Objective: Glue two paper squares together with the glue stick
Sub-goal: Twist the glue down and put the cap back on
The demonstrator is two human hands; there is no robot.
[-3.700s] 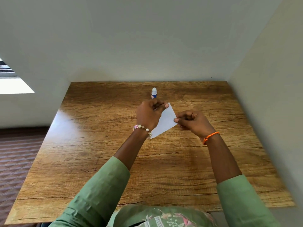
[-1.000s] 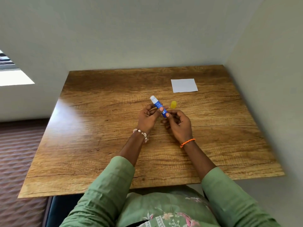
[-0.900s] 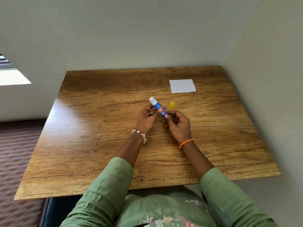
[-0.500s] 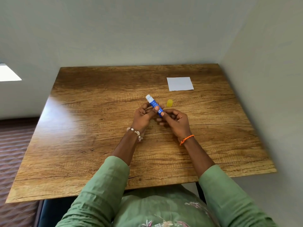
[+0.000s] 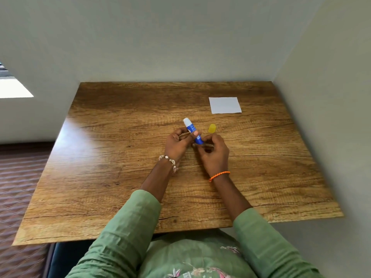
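Head view: looking forward and down at a wooden table (image 5: 112, 177) set into a corner, walls behind and to the right.
Glue stick: blue body with white end (image 5: 192, 130), held up off the table near its middle, tilted, white end pointing up and away to the left.
Left hand: (image 5: 177, 144) fingers curled around the middle of the glue stick, thumb pressed on the blue barrel; hand closed on it.
Right hand: (image 5: 213, 152) fingertips pinched at the lower end of the glue stick; hand closed on that end. Whether it twists the base I cannot tell.
Cap: small yellow cap (image 5: 212, 128) lies on the table just beyond the right hand, apart from the stick.
Paper: white paper square (image 5: 224, 105) lies flat on the far right part of the table, well apart from both hands. Only 1 outline shows; whether it is 1 sheet or 2 stacked I cannot tell.
Wrists: beaded bracelet (image 5: 169, 160) on the left wrist, orange cord bracelet (image 5: 219, 175) on the right.
Sleeves: green sleeves (image 5: 128, 227) reach to mid-forearm on both arms; forearms cross the near table edge.
Floor: patterned brown floor (image 5: 18, 187) shows to the left of the table.
Light: bright patch at far left, detail washed out.
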